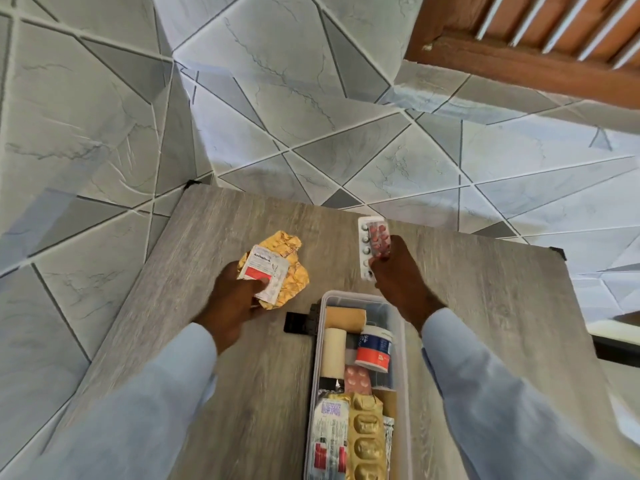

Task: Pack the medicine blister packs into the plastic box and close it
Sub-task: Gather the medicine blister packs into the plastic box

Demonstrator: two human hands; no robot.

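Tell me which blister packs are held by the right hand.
The pack of red pills and the white pack behind it; the left hand grips gold foil packs.

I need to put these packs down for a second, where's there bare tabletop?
Bare table lies right of the box, out to the far right corner, and near-left under the left sleeve. The box is crowded. The left hand and its packs fill the far left.
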